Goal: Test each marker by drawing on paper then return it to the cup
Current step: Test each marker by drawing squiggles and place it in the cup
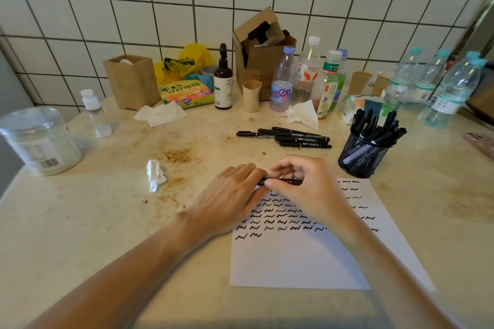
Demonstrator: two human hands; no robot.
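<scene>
Both hands hold one black marker [283, 182] level over the top edge of the white paper [302, 259]. My left hand [230, 200] grips its left end and my right hand [304, 187] pinches its middle and right part. I cannot tell whether the cap is on. Rows of black squiggles cover the paper's upper half. A black mesh cup [363, 155] full of black markers stands to the right, just beyond the paper's top corner. Several loose black markers [291, 137] lie in a pile on the table behind my hands.
A crumpled tissue [155, 174] lies left of my hands. A clear plastic jar [40, 141] stands at the far left. Bottles [307, 75], paper cups, a cardboard box [263, 53] and a wooden holder [132, 81] line the tiled wall. A phone [481, 143] lies at the right edge.
</scene>
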